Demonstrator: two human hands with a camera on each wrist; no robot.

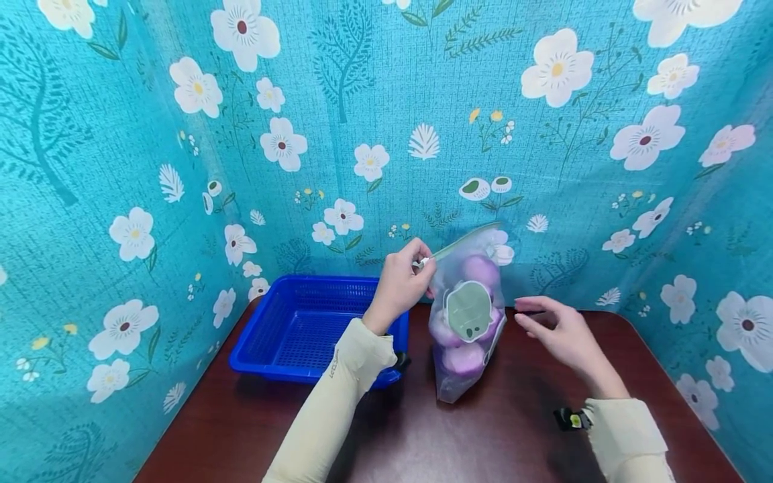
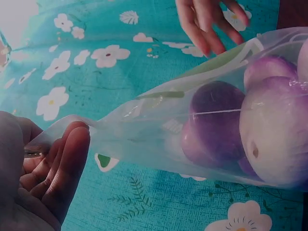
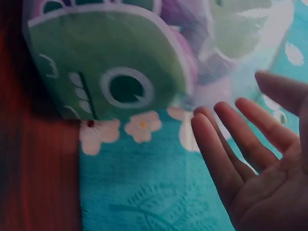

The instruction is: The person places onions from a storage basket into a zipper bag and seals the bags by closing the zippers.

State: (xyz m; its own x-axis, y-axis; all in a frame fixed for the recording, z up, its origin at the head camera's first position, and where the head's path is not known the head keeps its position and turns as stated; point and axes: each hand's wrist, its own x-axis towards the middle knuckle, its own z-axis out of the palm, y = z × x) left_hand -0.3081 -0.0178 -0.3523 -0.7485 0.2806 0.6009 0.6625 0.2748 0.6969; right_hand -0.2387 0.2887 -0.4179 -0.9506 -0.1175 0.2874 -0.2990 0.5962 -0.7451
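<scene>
A clear zip bag (image 1: 468, 308) with a green cartoon print and a green strip along its top stands upright on the table. Inside are several round purple-and-whitish things (image 2: 272, 125), smooth like onions or turnips. My left hand (image 1: 401, 282) pinches the bag's upper left corner, where the plastic is drawn to a point between thumb and fingers, as the left wrist view shows. Just right of the bag, my right hand (image 1: 558, 329) is held with fingers spread and nothing in it. Its fingertips (image 3: 199, 113) point toward the bag's printed side.
A blue plastic basket (image 1: 241, 355) with slotted sides sits on the left of the dark red-brown table (image 1: 423, 436), partly behind my left forearm. Teal flowered cloth (image 1: 374, 94) hangs behind the table and along both sides.
</scene>
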